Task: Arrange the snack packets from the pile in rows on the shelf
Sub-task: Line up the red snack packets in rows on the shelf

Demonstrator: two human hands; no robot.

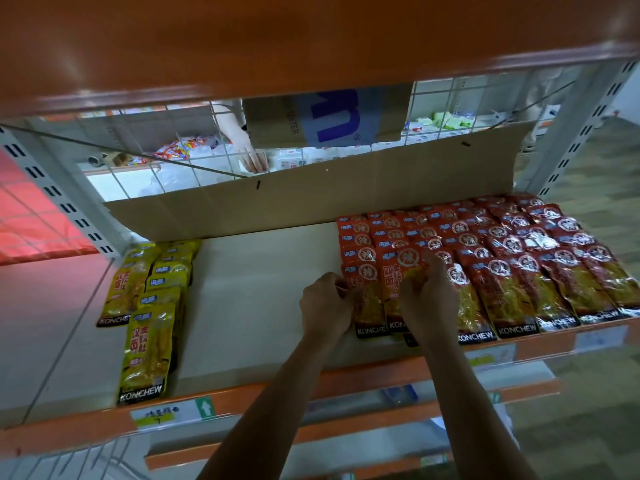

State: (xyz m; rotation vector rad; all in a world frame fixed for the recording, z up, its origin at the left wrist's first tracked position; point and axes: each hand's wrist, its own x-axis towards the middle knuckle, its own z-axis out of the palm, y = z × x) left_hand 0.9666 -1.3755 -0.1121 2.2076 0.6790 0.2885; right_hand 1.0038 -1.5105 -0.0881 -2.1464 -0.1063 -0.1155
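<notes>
Red snack packets (502,258) lie in overlapping rows on the right half of the white shelf board (263,278). My left hand (325,306) pinches the left edge of the leftmost front red packet (367,299). My right hand (429,299) grips the packet beside it (393,289), fingers curled over its middle. Yellow snack packets (152,306) lie in overlapping rows at the shelf's left end, one reaching the front edge.
A cardboard sheet (311,195) stands along the back of the shelf. Behind the wire mesh, another person's hand (252,157) reaches among goods beside a cardboard box (329,119). An orange shelf beam (242,43) hangs overhead. The orange front rail (311,386) carries labels.
</notes>
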